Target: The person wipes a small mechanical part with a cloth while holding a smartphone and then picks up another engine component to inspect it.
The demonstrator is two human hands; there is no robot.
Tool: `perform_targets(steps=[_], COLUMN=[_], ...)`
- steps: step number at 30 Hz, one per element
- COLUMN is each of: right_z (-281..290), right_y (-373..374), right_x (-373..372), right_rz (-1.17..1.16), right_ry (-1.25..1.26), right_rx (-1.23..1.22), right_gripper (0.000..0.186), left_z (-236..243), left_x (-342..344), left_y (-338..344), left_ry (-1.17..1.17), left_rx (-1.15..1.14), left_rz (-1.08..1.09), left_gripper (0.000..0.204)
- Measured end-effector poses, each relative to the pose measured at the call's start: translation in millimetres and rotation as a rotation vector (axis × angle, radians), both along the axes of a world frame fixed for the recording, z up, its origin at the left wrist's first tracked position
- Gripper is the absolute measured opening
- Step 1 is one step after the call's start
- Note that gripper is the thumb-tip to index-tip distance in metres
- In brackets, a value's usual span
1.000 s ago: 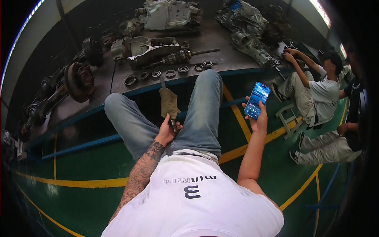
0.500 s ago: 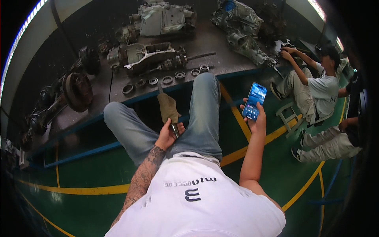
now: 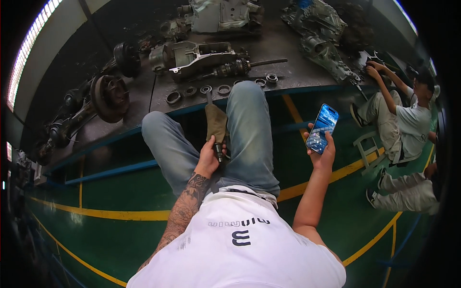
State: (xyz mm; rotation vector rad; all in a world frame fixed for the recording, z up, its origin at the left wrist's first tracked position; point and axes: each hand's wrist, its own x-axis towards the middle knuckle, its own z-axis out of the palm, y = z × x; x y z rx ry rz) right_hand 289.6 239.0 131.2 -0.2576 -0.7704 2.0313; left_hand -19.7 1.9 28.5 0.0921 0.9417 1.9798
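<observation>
Between my knees, my left hand is closed around a metal shaft wrapped in tan cloth. Its thin grey end sticks out toward the bench, and a dark, stepped metal end shows beside my fingers. My right hand grips a smartphone out to the right, thumb on the lower part of its lit blue screen. Beyond my knees, several metal rings and gears lie in a row along the bench edge.
A dark workbench carries an opened gearbox housing, a geared shaft, larger casings and an axle with drums. At right, a co-worker sits handling parts, near a stool and another person's legs.
My view has shifted, so the bench sits farther right and higher in the picture. On the phone, the lower part of the screen looks different. Both hands keep their holds.
</observation>
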Motion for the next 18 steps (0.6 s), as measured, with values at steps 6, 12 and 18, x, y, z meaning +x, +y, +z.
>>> perform_targets(steps=[6,12,18], right_z=[-2.9,-0.7,-1.6], right_y=[-5.1,-9.1,-14.0], right_x=[-8.3,-14.0,-19.7], right_rz=[0.017,-0.018,0.018], right_ry=[-0.016,-0.044,-0.079], right_rx=[0.014,0.007,0.005], right_gripper=[0.064,0.067,0.068], left_z=[14.7,61.7,53.7], left_x=[-24.2,-14.1,-2.8], left_y=[3.2,13.7,9.1], left_ry=[0.034,0.023,0.318], left_rx=[-0.047,-0.191,-0.093], left_rz=[0.068,0.111,0.194], left_gripper=[0.033,0.032,0.027])
